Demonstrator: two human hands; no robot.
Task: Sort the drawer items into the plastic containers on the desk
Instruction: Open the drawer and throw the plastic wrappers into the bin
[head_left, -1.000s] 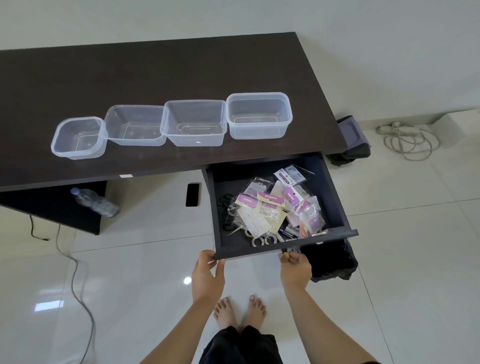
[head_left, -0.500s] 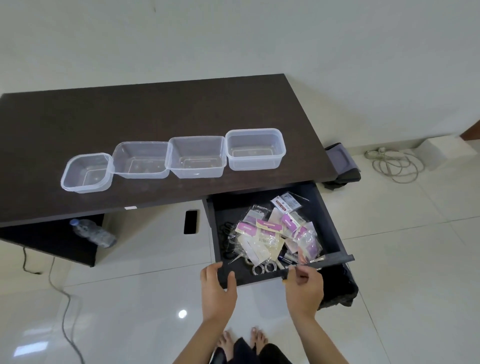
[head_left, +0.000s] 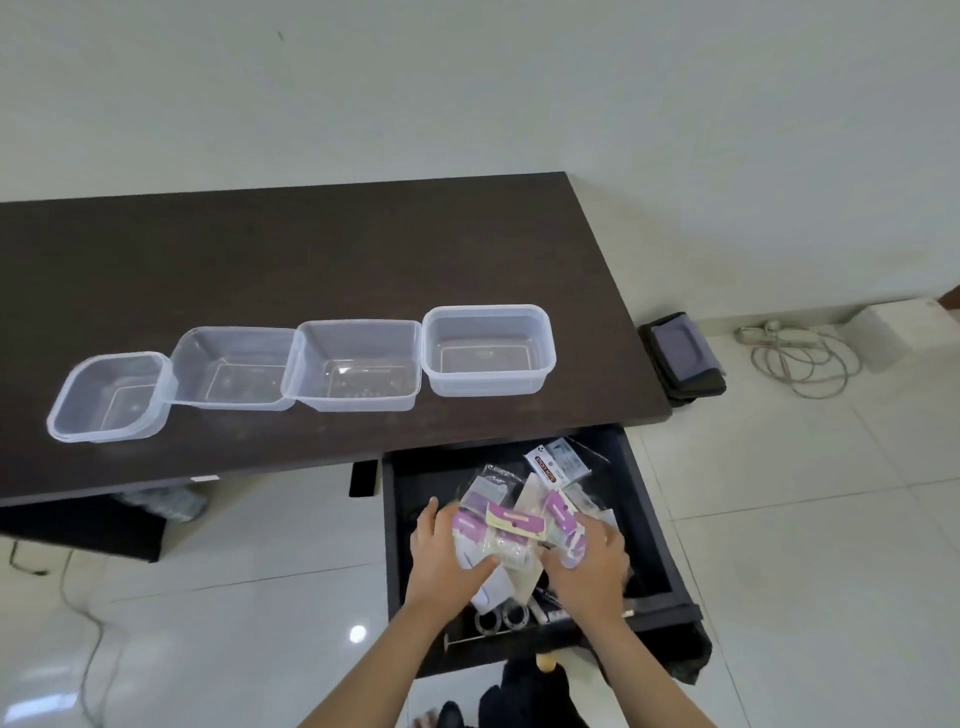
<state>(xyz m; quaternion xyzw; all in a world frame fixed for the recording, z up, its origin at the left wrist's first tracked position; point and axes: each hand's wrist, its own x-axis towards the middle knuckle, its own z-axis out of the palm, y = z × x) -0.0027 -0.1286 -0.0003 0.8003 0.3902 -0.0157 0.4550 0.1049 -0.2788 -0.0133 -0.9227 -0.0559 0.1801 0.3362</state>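
Both hands reach down into the open drawer (head_left: 649, 525). The left hand (head_left: 444, 553) and the right hand (head_left: 589, 564) curl around the pile of purple packets (head_left: 511, 525) from both sides. Four plastic containers (head_left: 358, 364) stand in one row on the tabletop (head_left: 260, 249).

Bare forearms with no sleeves or jewellery, hands uncovered, dark garment (head_left: 519, 701) visible below.

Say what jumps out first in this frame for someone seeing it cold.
Both hands, the left hand and the right hand, reach into the open drawer under the desk's right end, gathering a pile of purple-labelled packets. Above, on the dark desk, four clear plastic containers stand in a row, all empty.
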